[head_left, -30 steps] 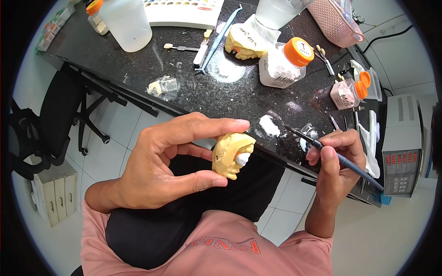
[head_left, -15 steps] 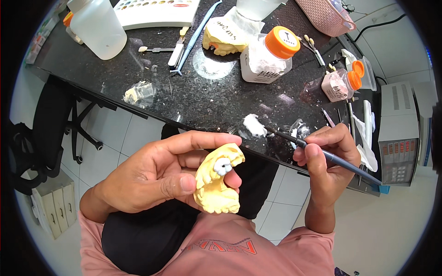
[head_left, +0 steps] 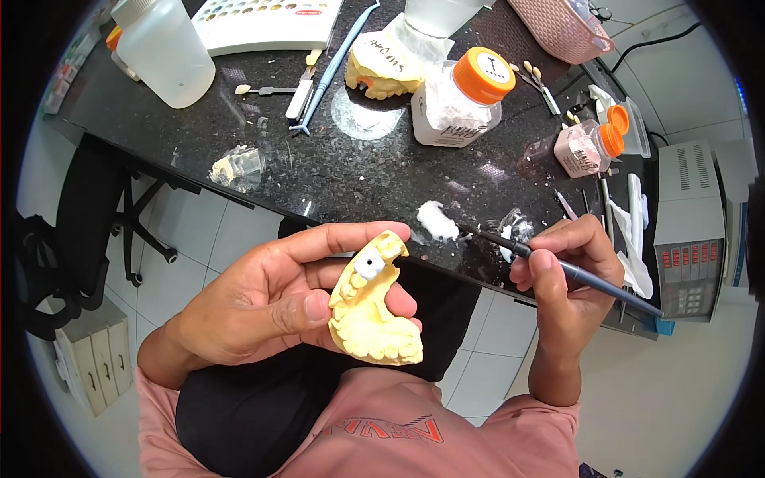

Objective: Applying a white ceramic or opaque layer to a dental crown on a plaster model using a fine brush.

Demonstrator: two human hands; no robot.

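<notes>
In my left hand (head_left: 275,299) I hold a yellow plaster dental model (head_left: 374,327) between thumb and fingers, its row of teeth facing up. A white crown with a dark hole, the dental crown (head_left: 369,263), sits on one of its back teeth. My right hand (head_left: 570,275) grips a thin brush (head_left: 590,279) with a blue-grey handle and dark tip, pen fashion. That tip points at a mound of wet white paste (head_left: 437,221) near the bench's front edge; whether it touches cannot be made out. Beside the brush lies a smear of paste on clear film (head_left: 516,225).
On the dark speckled bench (head_left: 319,171) stand a white powder jar with orange lid (head_left: 458,103), a pink powder jar (head_left: 579,151), a translucent bottle (head_left: 166,56) and another plaster model (head_left: 382,68). A blue tool (head_left: 333,68) lies farther back. A grey machine (head_left: 690,231) is at right.
My left hand has tilted and turned the dental model, so the crown's hole and the tooth row face up more. My right hand with the brush has hardly moved.
</notes>
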